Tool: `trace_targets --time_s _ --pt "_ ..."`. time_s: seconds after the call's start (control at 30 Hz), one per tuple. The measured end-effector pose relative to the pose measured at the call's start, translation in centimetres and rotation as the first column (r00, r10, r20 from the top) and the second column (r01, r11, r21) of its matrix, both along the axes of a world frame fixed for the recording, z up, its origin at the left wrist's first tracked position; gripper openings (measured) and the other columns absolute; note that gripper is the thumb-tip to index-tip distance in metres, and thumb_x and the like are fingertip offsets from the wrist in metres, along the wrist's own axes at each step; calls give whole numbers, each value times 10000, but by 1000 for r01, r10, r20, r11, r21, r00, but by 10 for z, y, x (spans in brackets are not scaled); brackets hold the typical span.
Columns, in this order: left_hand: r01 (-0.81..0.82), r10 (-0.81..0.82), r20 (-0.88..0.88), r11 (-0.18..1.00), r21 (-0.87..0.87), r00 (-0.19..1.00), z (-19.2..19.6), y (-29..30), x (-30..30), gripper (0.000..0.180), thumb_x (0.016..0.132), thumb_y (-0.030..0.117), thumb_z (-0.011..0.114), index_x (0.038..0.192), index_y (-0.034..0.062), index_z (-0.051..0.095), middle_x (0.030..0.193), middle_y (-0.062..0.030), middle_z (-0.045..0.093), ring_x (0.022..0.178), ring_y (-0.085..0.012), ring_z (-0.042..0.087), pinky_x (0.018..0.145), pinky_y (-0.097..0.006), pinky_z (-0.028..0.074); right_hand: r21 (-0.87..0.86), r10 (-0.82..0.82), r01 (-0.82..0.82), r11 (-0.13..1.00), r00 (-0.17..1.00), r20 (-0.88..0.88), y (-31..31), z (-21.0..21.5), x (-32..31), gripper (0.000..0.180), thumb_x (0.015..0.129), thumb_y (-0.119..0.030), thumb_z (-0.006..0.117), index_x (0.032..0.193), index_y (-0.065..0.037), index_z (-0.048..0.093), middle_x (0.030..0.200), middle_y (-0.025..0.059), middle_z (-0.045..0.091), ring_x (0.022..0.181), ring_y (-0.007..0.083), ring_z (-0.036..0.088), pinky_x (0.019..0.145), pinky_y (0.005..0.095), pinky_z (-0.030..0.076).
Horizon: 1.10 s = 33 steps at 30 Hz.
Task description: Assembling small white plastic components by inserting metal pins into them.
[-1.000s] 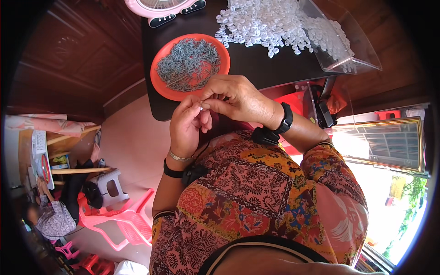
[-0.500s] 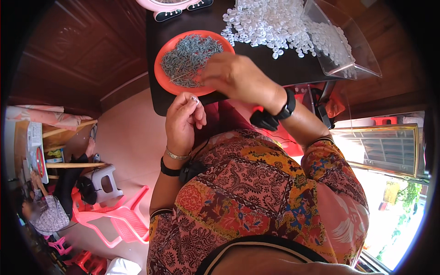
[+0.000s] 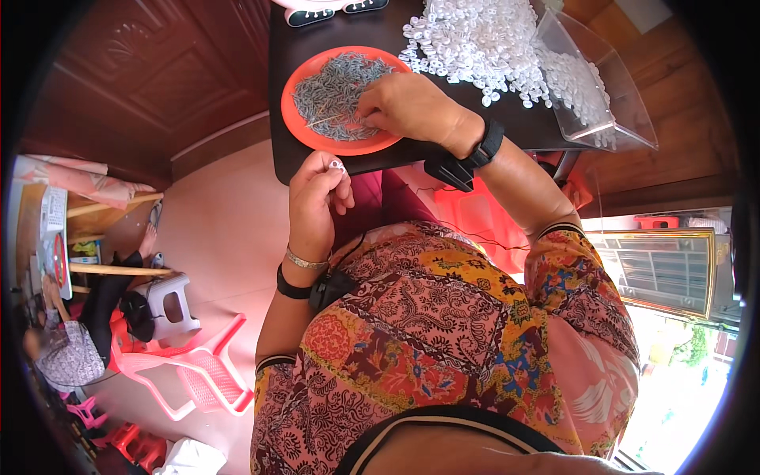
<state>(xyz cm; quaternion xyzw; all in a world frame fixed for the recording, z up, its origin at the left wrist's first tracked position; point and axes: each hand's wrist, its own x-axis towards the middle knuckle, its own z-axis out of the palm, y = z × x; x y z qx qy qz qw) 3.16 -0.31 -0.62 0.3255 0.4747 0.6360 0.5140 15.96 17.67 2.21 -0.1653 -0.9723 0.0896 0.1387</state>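
Between the thumb and forefinger of my left hand [image 3: 311,207] is a small white plastic piece [image 3: 338,166] with a hole in it. This hand is closed and stays just off the near edge of the table. My right hand [image 3: 412,109] reaches over an orange plate [image 3: 298,134], its fingertips drawn together at the pile. Whatever those fingertips hold, if anything, is hidden. Heaped on the plate are many thin grey pieces [image 3: 332,87] that look like small screws or nails.
White pieces of the same sort [image 3: 475,43] lie in a big heap on the dark table [image 3: 277,150], spilling from a clear plastic bin [image 3: 590,131]. A pink object [image 3: 336,6] stands at the far edge. Pink chairs [image 3: 210,372] and another person [image 3: 75,352] are at left.
My right hand has come down to the grey pieces, and its fingers, blurred before, are now still and pinched. The left hand keeps its white piece. The whole view has shifted slightly.
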Motion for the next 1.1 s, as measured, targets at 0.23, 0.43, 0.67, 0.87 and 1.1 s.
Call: trace_targets --time_s 0.23,0.43,0.67,0.87,1.1 --pt "6 -6 -7 1000 -9 1000 0 0 1 96 865 124 442 810 55 479 635 -22 470 541 -120 470 484 -226 337 -112 -83 75 991 994 -69 3 5 3 122 751 -178 675 833 -88 683 763 80 654 707 266 635 648 359 502" --pt "-9 9 -19 1000 -5 1000 1 0 2 96 864 127 449 810 55 483 636 -19 472 543 -116 471 479 -224 331 -189 -134 111 976 985 -113 -1 4 5 126 775 -142 677 874 -65 692 760 76 668 680 212 648 643 307 507" --pt "-7 6 -39 1000 -12 999 3 2 5 106 870 133 451 805 58 489 640 -18 477 543 -112 471 481 -221 330 -744 -289 -61 665 898 -332 -4 2 7 119 830 -43 650 930 20 666 808 63 683 758 108 651 689 232 522" --pt "-27 28 -89 1000 9 996 8 6 10 125 888 138 449 802 57 490 648 -16 484 551 -108 481 490 -213 340 -703 -306 -112 702 845 -439 -8 -1 8 115 840 -72 643 931 -6 660 757 74 677 674 127 664 627 240 520" --pt "-27 26 -108 1000 -6 994 9 8 12 123 893 130 451 809 52 493 658 -20 489 558 -109 482 496 -213 343 -526 -301 63 848 875 -380 -11 2 11 188 864 -219 648 832 -34 635 694 78 664 600 121 658 543 260 491"
